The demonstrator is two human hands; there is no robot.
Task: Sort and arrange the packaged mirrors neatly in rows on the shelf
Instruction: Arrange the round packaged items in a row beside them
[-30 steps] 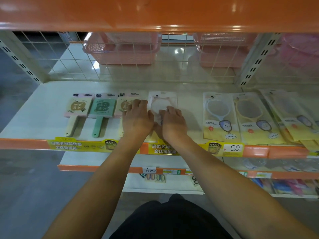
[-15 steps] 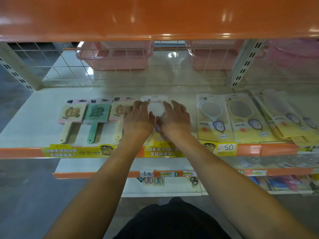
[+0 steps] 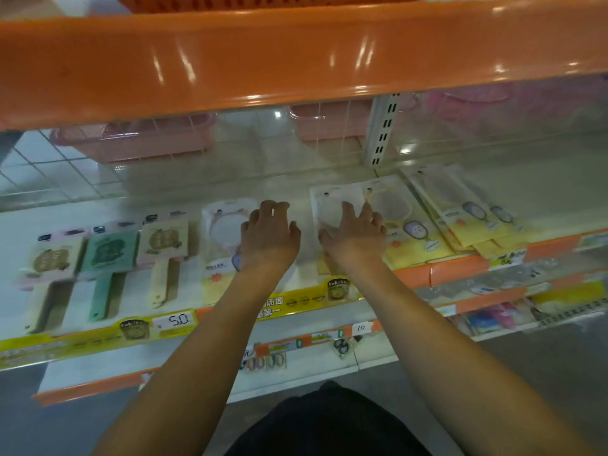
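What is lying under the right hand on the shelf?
The right hand rests on a white packaged mirror lying flat on the shelf. Its top edge with the hang hole shows; the lower part is covered by the hand and wrist.

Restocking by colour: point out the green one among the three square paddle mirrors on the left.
The middle paddle mirror: green card and handle, flanked by two cream-handled ones.

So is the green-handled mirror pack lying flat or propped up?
Lying flat. The green mirror pack rests face up on the shelf, handle toward the front edge, between two cream-handled packs.
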